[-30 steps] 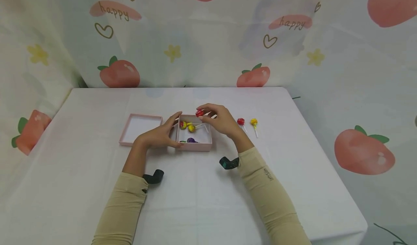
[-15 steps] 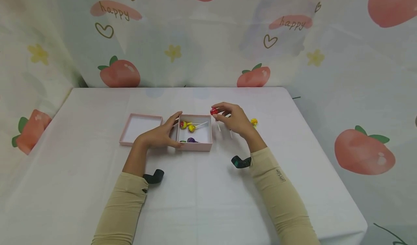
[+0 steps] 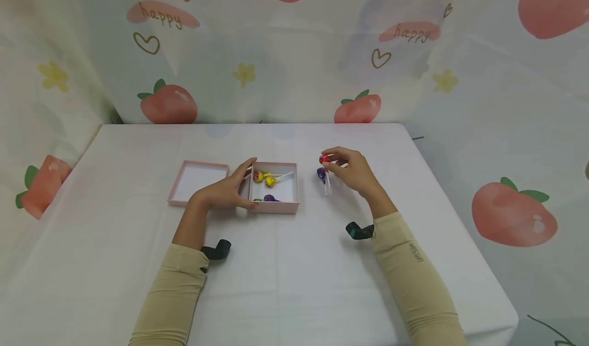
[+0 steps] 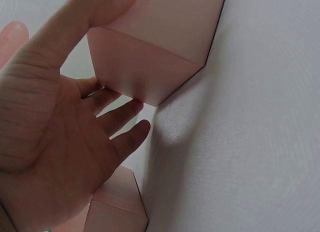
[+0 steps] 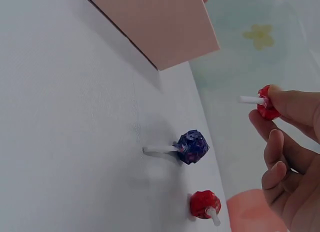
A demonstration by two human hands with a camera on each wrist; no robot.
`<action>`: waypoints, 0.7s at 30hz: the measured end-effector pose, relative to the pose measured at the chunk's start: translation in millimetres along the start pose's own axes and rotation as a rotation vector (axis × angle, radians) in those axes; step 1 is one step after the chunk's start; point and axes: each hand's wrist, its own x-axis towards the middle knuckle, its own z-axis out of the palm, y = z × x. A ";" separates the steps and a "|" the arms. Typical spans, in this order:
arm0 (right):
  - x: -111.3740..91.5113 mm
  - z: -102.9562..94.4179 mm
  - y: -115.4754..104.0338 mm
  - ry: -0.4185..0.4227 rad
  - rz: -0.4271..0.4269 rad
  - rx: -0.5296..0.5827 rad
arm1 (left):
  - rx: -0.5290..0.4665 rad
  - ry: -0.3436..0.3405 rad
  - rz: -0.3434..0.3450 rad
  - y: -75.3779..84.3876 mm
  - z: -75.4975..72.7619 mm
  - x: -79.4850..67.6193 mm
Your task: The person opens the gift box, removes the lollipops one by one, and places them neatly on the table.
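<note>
While bracing pink box (image 3: 273, 208), left grip (image 3: 222, 191): clasping left end.
Right grip (image 3: 352, 169): pinching red lollipop (image 5: 268, 111) above desk (image 3: 276, 284).

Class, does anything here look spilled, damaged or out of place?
Nothing stands out: the pink box sits upright, held by the left hand; the lid lies beside it; the red lollipop in the right hand looks intact where visible.
</note>
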 end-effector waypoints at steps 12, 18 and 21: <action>-9.5 -12.8 5.9 0.033 0.043 -0.030 | 0.000 -0.006 -0.014 1.5 -1.2 -1.0; -9.1 -20.4 11.3 0.043 0.063 -0.063 | -0.017 -0.005 -0.003 1.7 -0.8 -1.6; -10.3 -25.5 16.5 0.054 0.084 -0.067 | -0.028 -0.010 0.003 1.1 0.5 -1.0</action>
